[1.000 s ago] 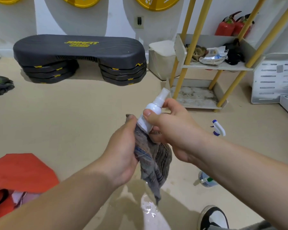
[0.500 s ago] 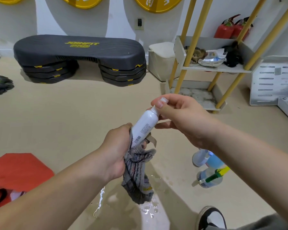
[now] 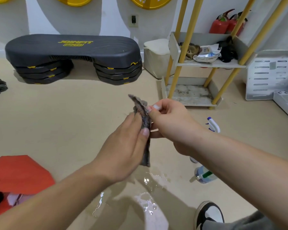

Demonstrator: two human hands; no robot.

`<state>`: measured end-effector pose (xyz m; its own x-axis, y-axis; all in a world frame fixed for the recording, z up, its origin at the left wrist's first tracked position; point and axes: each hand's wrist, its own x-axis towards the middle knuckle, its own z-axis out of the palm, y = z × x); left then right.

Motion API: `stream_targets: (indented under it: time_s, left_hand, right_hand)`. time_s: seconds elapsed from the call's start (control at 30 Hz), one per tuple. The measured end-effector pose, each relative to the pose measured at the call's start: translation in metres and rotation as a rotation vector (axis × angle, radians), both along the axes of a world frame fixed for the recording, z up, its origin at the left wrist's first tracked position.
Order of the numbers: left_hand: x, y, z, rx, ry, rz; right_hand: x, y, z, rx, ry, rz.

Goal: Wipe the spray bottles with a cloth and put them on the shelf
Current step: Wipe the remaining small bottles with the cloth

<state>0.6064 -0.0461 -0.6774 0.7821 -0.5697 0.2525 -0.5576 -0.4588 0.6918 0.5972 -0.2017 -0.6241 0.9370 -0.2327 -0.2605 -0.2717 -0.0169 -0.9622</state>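
Grey striped cloth (image 3: 142,113) held upright between both hands above the beige floor (image 3: 73,122). Left hand (image 3: 123,146): thumb pressed on the near face of the cloth, fingers curled behind it. Right hand (image 3: 171,125): thumb and forefinger pinched on the cloth's upper edge.

Half a second earlier the white bottle showed bare between the hands, above the cloth. Now the cloth reaches up to the right fingertips and the white bottle is out of sight; whether it lies inside the fold cannot be told.

Two more spray bottles are on the floor by the right forearm, both partly hidden by it: a white trigger head (image 3: 213,125) beyond the arm, and a clear bottle (image 3: 204,175) with a green part on the near side.

Shelf rack (image 3: 211,64) on yellow poles, far right. The upper tray holds a brown rag (image 3: 191,50), a crumpled packet (image 3: 206,54) and a dark item (image 3: 228,52). The lower tray (image 3: 189,93) is stained and edged by a low lip. Bare floor runs from the hands to that lip.

Puddle (image 3: 148,196) below the hands; orange bag (image 3: 18,173) at left; black step platform (image 3: 73,52) along the wall; shoe (image 3: 209,213) at the bottom edge.
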Motion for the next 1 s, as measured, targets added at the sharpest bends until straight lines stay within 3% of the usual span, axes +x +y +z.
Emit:
stream_targets:
  time_s: [0.07, 0.2, 0.27, 0.33, 0.4, 0.47, 0.53, 0.6, 0.73, 0.8, 0.9, 1.0]
  left_hand:
    - [0.010, 0.004, 0.002, -0.165, 0.198, 0.025]
    - [0.017, -0.003, 0.000, -0.356, 0.820, 0.245]
    - [0.013, -0.010, 0.001, -0.456, 0.995, 0.247]
    - [0.004, -0.016, 0.004, -0.463, 0.920, 0.322]
    - [-0.006, -0.017, 0.001, -0.333, 0.626, 0.382]
    - [-0.011, -0.012, -0.004, -0.258, 0.381, 0.324]
    - [-0.011, -0.008, -0.006, -0.274, 0.303, 0.292]
    - [-0.008, -0.006, -0.003, -0.391, 0.435, 0.311]
    - [-0.001, -0.008, 0.009, -0.726, 1.043, 0.212]
    - [0.003, -0.008, 0.008, -0.814, 1.190, 0.214]
    - [0.008, -0.007, 0.001, -0.689, 1.110, 0.352]
    - [0.013, -0.001, -0.008, -0.370, 0.663, 0.484]
  right_hand:
    - [0.001, -0.004, 0.004, 0.001, -0.030, -0.022]
    - [0.001, -0.011, 0.006, 0.012, -0.059, -0.058]
    - [0.000, -0.010, 0.003, 0.014, -0.056, -0.069]
    - [-0.001, -0.007, 0.000, -0.005, -0.068, -0.070]
    - [-0.001, -0.003, -0.003, -0.041, -0.086, -0.063]
    - [-0.001, -0.001, -0.003, -0.059, -0.113, -0.058]
    - [0.000, 0.001, -0.001, -0.095, -0.163, -0.049]
    - [0.002, 0.001, 0.001, -0.127, -0.204, -0.054]
    - [0.002, 0.002, -0.001, -0.111, -0.216, -0.088]
    - [0.000, 0.002, -0.002, -0.111, -0.198, -0.086]
    - [-0.003, 0.001, -0.005, -0.151, -0.160, -0.058]
    - [-0.006, 0.003, -0.006, -0.261, -0.216, 0.026]
